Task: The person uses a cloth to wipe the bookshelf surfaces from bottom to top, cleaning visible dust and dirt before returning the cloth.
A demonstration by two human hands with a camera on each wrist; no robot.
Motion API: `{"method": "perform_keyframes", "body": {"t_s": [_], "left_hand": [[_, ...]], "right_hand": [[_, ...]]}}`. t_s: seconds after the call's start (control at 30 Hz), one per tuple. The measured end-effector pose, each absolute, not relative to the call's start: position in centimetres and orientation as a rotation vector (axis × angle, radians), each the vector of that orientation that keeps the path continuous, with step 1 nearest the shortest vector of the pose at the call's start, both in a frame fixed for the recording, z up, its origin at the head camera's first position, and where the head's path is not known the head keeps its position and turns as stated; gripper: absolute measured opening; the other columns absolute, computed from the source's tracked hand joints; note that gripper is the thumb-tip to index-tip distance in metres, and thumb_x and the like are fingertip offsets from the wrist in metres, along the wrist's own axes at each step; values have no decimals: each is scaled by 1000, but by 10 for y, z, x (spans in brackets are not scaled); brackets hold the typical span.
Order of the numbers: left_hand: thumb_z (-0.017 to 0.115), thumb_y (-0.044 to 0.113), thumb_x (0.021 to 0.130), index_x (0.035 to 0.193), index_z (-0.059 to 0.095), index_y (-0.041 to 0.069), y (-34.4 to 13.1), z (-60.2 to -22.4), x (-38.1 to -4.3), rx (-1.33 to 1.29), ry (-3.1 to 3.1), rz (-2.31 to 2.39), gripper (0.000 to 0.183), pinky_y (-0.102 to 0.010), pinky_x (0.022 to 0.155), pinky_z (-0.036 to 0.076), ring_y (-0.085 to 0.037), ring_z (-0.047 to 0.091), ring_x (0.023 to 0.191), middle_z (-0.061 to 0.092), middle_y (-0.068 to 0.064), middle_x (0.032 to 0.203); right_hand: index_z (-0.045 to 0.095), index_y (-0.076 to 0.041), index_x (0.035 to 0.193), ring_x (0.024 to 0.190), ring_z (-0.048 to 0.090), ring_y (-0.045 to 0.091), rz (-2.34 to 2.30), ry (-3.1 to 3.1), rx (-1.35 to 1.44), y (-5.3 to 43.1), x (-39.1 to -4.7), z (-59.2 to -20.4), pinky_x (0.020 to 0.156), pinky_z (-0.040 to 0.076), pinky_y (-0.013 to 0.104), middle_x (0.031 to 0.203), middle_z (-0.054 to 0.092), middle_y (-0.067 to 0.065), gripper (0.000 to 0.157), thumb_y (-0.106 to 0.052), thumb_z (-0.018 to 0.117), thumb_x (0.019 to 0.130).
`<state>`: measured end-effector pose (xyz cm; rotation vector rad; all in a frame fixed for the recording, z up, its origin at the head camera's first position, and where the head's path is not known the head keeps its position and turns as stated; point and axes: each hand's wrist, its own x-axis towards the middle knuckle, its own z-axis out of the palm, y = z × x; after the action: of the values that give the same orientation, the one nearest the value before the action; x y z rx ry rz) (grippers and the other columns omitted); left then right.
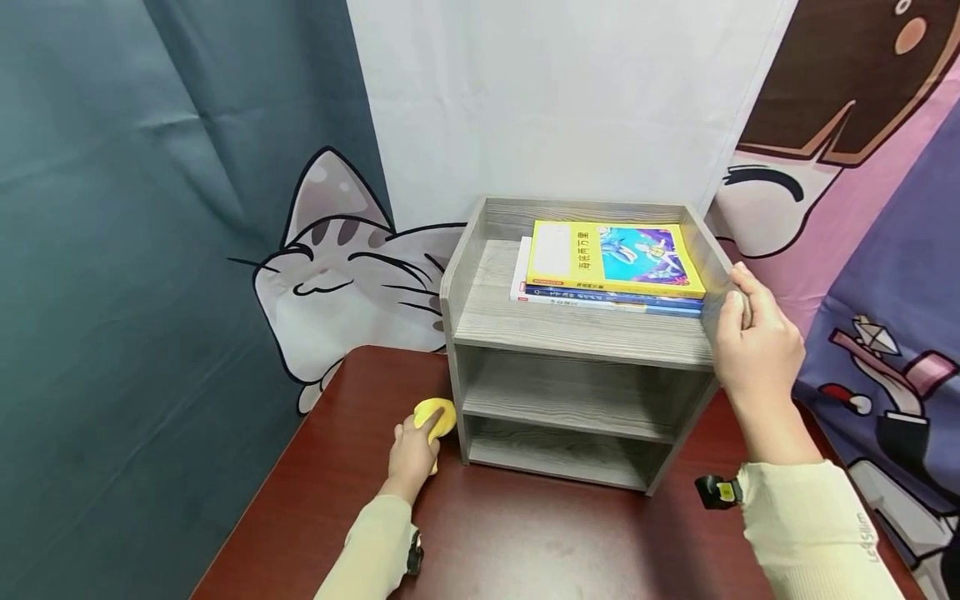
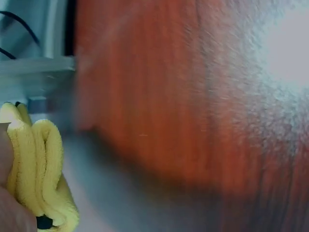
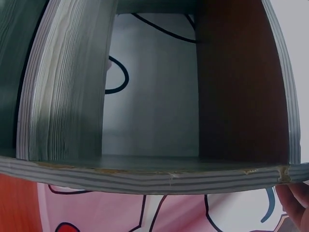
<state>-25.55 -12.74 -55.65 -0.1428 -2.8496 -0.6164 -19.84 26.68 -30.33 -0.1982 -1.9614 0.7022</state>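
Note:
In the head view, a small grey wood-grain shelf (image 1: 585, 353) with a top tray and two open compartments stands on the table. My right hand (image 1: 761, 350) grips the upper edge of its right side panel; a few fingertips (image 3: 290, 200) show at the panel's corner in the right wrist view. My left hand (image 1: 408, 460) holds a folded yellow cloth (image 1: 435, 410) beside the shelf's left side panel, low by the table. The left wrist view shows the soft folds of that cloth (image 2: 46, 169), with part of the palm at the frame's edge.
A yellow-covered book (image 1: 622, 260) tops a short stack of books in the shelf's upper tray. The dark red table (image 1: 525, 533) runs under the shelf and to both sides. Behind hangs a printed curtain (image 1: 570, 100) with a cartoon cat.

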Motion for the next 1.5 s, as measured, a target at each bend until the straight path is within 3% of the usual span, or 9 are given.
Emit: {"method": "perform_keyframes", "body": {"t_s": [0.33, 0.87, 1.03, 1.2, 1.37, 1.5], "left_hand": [[65, 18, 76, 126, 58, 29, -135, -523, -223, -267, -2900, -457, 51, -44, 63, 49, -35, 55, 92, 55, -22, 115], [69, 24, 72, 120, 62, 32, -131, -489, -191, -427, -3015, -403, 49, -36, 54, 44, -25, 58, 73, 62, -10, 100], [69, 26, 72, 120, 62, 33, -109, -485, -190, -607, -3019, -494, 49, -31, 53, 41, -16, 53, 67, 63, -8, 99], [68, 27, 72, 122, 61, 36, -71, -498, -194, -712, -2968, -520, 51, -30, 56, 45, -17, 59, 74, 67, -5, 102], [67, 28, 72, 119, 63, 32, -33, -512, -203, -611, -2850, -443, 48, -32, 61, 48, -22, 59, 84, 68, -4, 94], [68, 28, 71, 105, 68, 23, -15, -523, -215, -494, -2737, -303, 34, -32, 58, 49, -22, 55, 84, 64, -5, 85]], "right_hand": [[62, -18, 123, 105, 57, 36, 717, -1967, -185, 268, -198, -303, 78, 40, 55, 125, 56, -10, 37, -26, 45, 91], [61, -18, 123, 104, 56, 38, 720, -1963, -193, 269, -199, -301, 77, 40, 55, 125, 56, -7, 38, -27, 43, 92], [61, -19, 123, 103, 57, 39, 723, -1961, -198, 268, -198, -302, 76, 40, 55, 125, 56, -7, 38, -27, 43, 92], [62, -19, 122, 100, 57, 40, 719, -1949, -208, 268, -197, -305, 74, 40, 55, 123, 57, -8, 37, -26, 43, 91], [63, -19, 121, 101, 57, 39, 712, -1936, -199, 268, -198, -306, 76, 40, 54, 123, 58, -9, 36, -25, 43, 91], [63, -20, 122, 102, 57, 38, 723, -1933, -199, 268, -200, -304, 76, 40, 54, 123, 57, -11, 36, -25, 45, 91]]}}
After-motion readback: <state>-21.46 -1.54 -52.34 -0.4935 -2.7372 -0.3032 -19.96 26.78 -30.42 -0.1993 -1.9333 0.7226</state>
